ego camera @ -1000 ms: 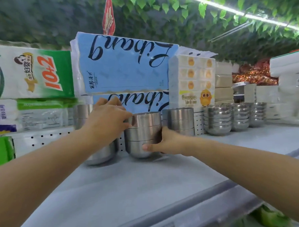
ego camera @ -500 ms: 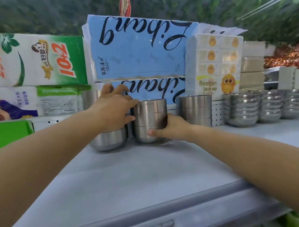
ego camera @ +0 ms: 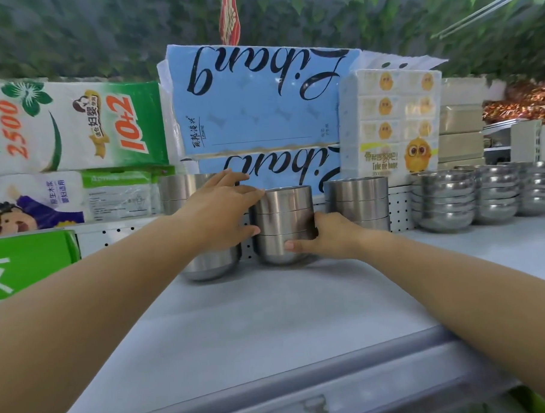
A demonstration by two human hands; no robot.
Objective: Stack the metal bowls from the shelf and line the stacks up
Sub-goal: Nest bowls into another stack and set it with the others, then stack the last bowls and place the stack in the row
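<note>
- Step in hand, as I judge it: lining up. The middle stack [ego camera: 284, 224] of three straight-sided bowls is already nested and stands on the shelf [ego camera: 269, 315], near the back panel [ego camera: 399, 207].
- The left hand [ego camera: 221, 214] is spread, with thumb and forefinger laid flat against the left side of the middle stack. It presses and does not clasp.
- The right hand [ego camera: 325, 235] holds the same stack low on its right side. The thumb lies across the front of the bottom bowl, and the fingers go round the far side (hidden, so how tightly they close I cannot tell).
- The left stack [ego camera: 205, 262] stands just beside the middle one and is largely covered by the left hand. The right stack [ego camera: 356, 199] stands apart, with a gap between.
- Further right are stacks of rounder bowls [ego camera: 442, 199] in a row. Tissue packs [ego camera: 260, 97] rise behind.
- The next move likely calls for sliding the middle stack along the shelf until its front sits level with its neighbours, with both palms keeping it square.
- Pushing low would suit best (the rounded base could rock, and the top bowls might shift if pushed high).
</note>
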